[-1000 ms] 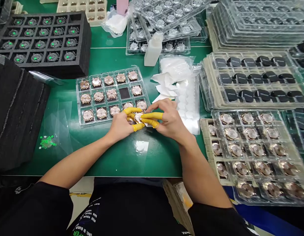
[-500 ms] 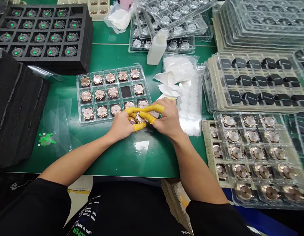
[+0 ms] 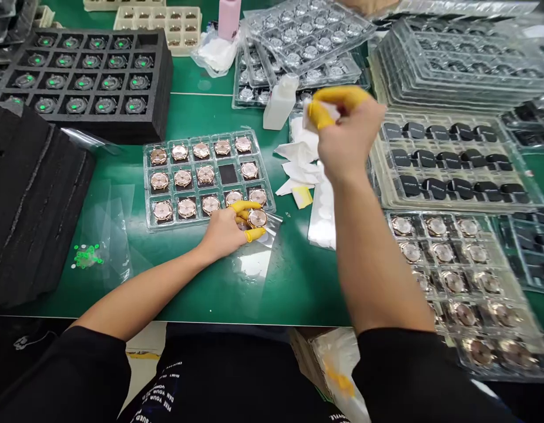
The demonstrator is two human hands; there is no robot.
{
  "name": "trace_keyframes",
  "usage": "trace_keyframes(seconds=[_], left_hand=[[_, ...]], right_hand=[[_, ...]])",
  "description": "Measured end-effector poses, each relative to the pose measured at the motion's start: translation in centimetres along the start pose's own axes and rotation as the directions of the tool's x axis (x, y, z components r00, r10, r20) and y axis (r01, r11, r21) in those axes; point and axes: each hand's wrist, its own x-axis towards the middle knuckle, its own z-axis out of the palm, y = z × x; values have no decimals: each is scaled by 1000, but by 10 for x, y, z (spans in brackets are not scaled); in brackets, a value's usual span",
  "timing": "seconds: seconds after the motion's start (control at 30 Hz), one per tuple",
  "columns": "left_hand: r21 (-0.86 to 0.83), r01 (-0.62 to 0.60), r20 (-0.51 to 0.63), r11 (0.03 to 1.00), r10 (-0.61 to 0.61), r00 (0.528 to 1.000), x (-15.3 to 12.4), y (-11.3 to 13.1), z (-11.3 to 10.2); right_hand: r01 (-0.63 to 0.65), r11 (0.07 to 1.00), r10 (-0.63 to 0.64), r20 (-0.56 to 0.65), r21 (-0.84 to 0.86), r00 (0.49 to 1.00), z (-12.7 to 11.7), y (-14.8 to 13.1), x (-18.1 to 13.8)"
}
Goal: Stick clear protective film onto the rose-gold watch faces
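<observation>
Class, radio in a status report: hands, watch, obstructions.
Left hand: pinching watch. Right hand: hovering near white bottle, blurred, grip unclear. Clear film beside watch; nothing seen blocking it.

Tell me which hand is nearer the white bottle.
Right. The right hand is just right of the white bottle, with a gap between. The left hand is farther off, nearer the person, holding a watch by the near edge of the clear tray.

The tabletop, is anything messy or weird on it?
Yes. Small green pieces lie scattered loosely on the left, while the rose-gold watch heads sit in tidy rows. At the back, the top clear tray sits crookedly across the others.
</observation>
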Motion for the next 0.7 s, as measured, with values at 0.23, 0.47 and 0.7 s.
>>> trace_keyframes(seconds=[0.23,0.47,0.7], left_hand=[[35,6,38,999,-7,999,0,1,-4],[30,24,71,999,-26,997,-2,2,-4],[60,32,56,998,-36,998,-2,5,-4]], right_hand=[[-34,962,97,226,-269,969,40,0,113],[50,912,73,280,-408,957,46,8,115],[146,881,-9,291,-450,957,61,24,134]])
